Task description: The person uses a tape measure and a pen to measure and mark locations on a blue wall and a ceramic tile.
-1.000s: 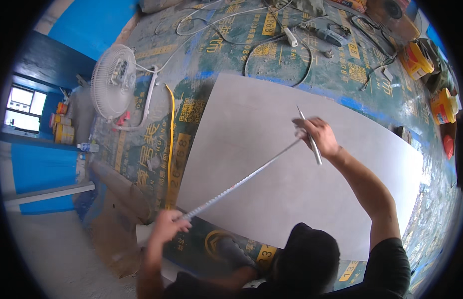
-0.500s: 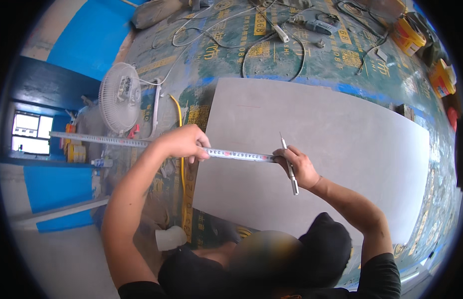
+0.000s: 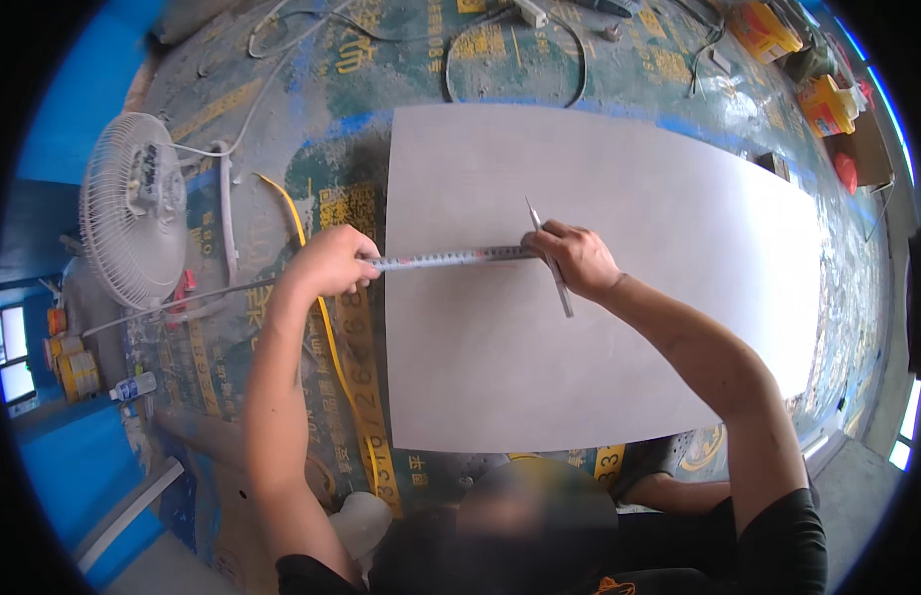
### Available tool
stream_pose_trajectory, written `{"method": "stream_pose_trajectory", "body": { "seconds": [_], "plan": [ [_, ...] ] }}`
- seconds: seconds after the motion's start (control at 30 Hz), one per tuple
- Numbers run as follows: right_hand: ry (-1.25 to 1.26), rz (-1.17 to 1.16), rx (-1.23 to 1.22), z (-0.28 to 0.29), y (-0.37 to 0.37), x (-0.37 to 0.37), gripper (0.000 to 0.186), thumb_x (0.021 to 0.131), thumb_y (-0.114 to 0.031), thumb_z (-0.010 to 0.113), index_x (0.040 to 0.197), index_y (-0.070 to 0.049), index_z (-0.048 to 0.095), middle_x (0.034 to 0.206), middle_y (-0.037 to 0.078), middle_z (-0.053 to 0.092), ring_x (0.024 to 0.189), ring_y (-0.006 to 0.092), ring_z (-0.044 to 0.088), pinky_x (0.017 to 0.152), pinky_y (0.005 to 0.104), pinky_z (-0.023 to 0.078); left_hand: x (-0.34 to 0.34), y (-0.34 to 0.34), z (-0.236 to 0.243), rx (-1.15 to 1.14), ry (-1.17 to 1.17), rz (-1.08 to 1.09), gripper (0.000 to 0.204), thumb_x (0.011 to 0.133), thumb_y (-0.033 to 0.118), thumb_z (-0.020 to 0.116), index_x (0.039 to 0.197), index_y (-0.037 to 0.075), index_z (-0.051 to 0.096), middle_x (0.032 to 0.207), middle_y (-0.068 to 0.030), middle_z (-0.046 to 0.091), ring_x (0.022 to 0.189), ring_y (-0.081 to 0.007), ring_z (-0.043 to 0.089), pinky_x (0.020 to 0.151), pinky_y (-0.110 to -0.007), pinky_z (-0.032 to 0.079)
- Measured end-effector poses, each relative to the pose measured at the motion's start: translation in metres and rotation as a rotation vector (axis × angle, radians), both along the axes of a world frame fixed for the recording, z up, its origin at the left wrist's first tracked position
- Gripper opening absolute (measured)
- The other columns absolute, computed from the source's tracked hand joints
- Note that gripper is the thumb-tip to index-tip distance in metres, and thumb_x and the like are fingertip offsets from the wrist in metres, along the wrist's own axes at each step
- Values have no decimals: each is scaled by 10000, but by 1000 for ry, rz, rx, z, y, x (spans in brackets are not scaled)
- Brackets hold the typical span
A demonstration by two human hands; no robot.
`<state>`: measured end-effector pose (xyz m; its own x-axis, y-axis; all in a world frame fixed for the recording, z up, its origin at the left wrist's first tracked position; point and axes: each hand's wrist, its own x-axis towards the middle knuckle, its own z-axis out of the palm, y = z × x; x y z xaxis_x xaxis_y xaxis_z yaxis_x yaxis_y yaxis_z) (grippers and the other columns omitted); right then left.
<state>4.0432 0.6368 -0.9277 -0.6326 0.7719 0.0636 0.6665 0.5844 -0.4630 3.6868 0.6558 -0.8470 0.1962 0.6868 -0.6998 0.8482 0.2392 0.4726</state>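
A large smooth grey panel (image 3: 599,367), like a big tile, lies flat in front of me. The silver blade of a tape measure (image 3: 435,258) runs across its left part. At the panel's left edge, my left hand (image 3: 331,263) pinches the blade, and the rest of it stretches out leftward past the fan. My right hand (image 3: 579,260), over the panel, is closed on the blade's right end. Between the same fingers it holds a slim silver pen-shaped tool (image 3: 563,297) with a thin point facing away from me. My fingers hide the blade's very end.
A white fan (image 3: 133,213) stands at the left, near a yellow strip (image 3: 326,332) on the floor. A plastic bottle (image 3: 133,387) and several buckets (image 3: 80,377) are farther left. Yellow buckets (image 3: 827,106) stand at the far right. A black cable (image 3: 584,59) loops beyond the panel.
The view has shifted, so the panel and fan sit farther left and higher. The blade's free left part now slants lower, and its face has turned darker. Both hands keep their hold.
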Motion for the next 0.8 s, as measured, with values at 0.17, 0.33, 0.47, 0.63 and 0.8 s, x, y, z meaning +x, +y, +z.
{"method": "stream_pose_trajectory", "body": {
  "seconds": [0.17, 0.33, 0.47, 0.63, 0.8],
  "plan": [
    [85, -180, -12, -25, -7, -37, 168, 855, -53, 614, 1014, -108, 621, 844, 67, 555, 760, 267, 608, 647, 386, 514, -30, 16, -38, 67, 82, -67, 93, 838, 59, 660, 889, -3, 708, 693, -62, 669, 602, -129, 643, 603, -297, 506],
    [123, -216, -78, -29, -7, -55, 183, 839, -25, 608, 1008, -95, 609, 867, 77, 551, 770, 278, 602, 673, 393, 514, -49, 26, -66, 30, 38, -48, 112, 828, 75, 673, 910, 9, 712, 677, -72, 657, 606, -136, 623, 607, -311, 480],
    [113, -215, -143, -30, -8, -65, 199, 826, 4, 595, 1005, -82, 596, 884, 88, 551, 780, 287, 602, 673, 396, 512, -45, 23, -77, 32, -42, -68, 128, 819, 73, 682, 935, 27, 712, 682, -72, 653, 629, -150, 609, 629, -320, 471],
    [60, -206, -174, -29, -5, -87, 175, 829, -6, 593, 989, -76, 596, 898, 92, 559, 789, 314, 597, 689, 402, 511, -29, 18, -77, 101, -68, -96, 168, 798, 87, 719, 957, 33, 702, 772, -116, 684, 708, -234, 640, 678, -355, 478],
    [102, -255, -130, -31, -4, -98, 124, 838, -27, 599, 951, -77, 614, 896, 88, 573, 783, 316, 590, 719, 413, 504, -29, 16, -75, 175, -17, -106, 152, 813, 45, 701, 957, 7, 672, 699, -74, 607, 653, -159, 553, 646, -316, 440]
  ]
}}
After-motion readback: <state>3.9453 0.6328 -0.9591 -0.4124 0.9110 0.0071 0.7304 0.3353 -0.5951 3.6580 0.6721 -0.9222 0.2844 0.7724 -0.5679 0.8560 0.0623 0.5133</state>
